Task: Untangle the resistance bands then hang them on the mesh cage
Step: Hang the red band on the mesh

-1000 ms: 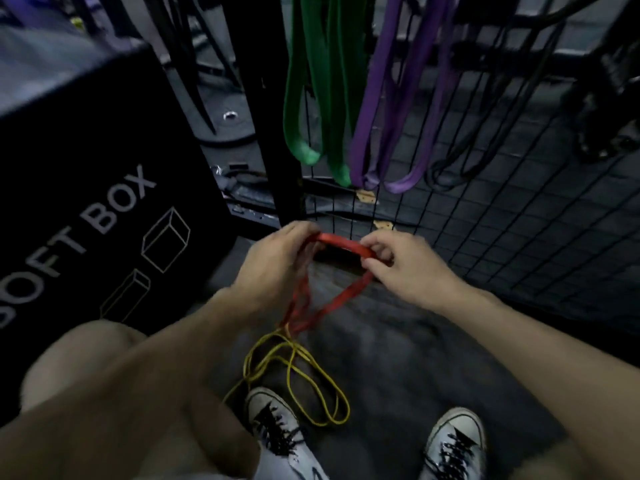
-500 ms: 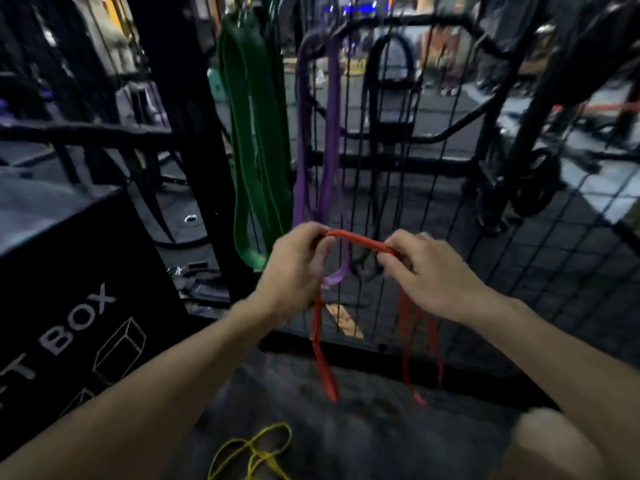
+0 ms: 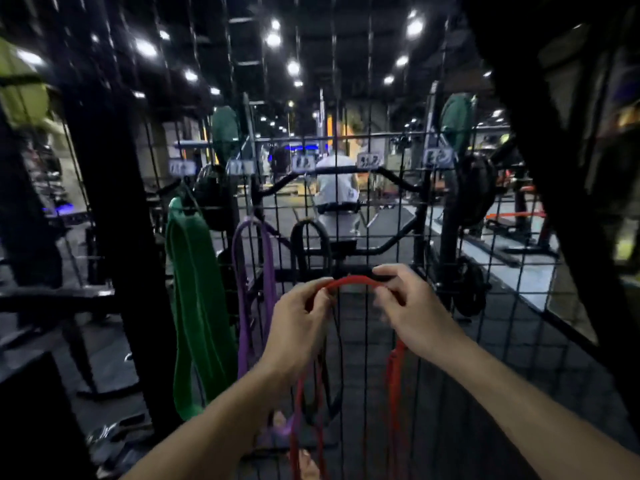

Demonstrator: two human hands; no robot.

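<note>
Red band [image 3: 353, 281] is up in front of the mesh cage [image 3: 450, 323], its top arched between my two hands, the rest hanging in two strands down past the bottom of the frame. It looks like a thin, soft rubber loop: light, limp, stretchy, likely a little grippy on skin, so I judge it should be held at the top of the loop, where I have it, with the arch kept open enough to slip over a hook. Left hand [image 3: 298, 320] has fingers curled round the band at the arch's left end; right hand [image 3: 412, 310] pinches it at the right end, thumb and fingertips [image 3: 384, 271] closed on the rubber. Both forearms reach forward and up from the lower corners, wrists about level, hands near each other, roughly chest high to the cage. Green band [image 3: 197, 306], purple band [image 3: 252, 271] and a black band [image 3: 310, 244] already hang on the mesh to the left. I cannot make out a free hook for the red one; the mesh just right of the black band seems the likely spot. Motion blur softens the right fingers.
</note>
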